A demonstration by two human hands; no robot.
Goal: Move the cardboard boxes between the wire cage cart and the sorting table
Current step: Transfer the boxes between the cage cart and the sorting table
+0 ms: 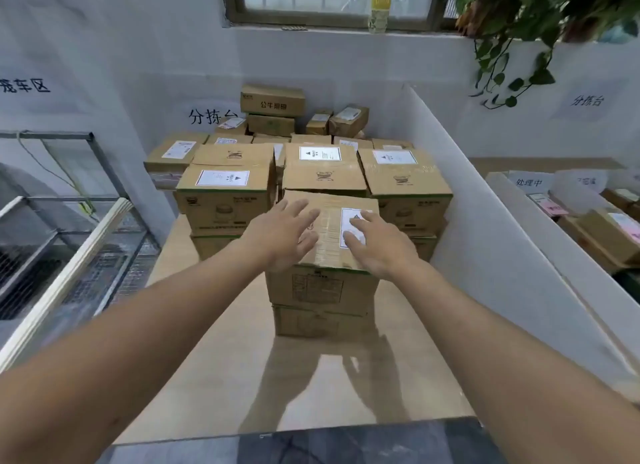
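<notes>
Left hand [284, 235] & right hand [377, 247], both spread flat over top box [330, 243] of stack mid sorting table [242, 359], contact unclear, label [349, 213] partly hidden by right fingers, wire cage cart [52, 248] cut off at left.

The near stack on the sorting table [221, 377] has two cardboard boxes: a top box [330, 241] and a lower box [318, 321]. Behind it, three large ones top a row: left box [225, 193], middle box [323, 172], right box [405, 181]. The far boxes [272, 99] overlap too much to count. There is one bottle [379, 7], one plant [526, 20] and, at left, one wire cage cart [69, 221].
</notes>
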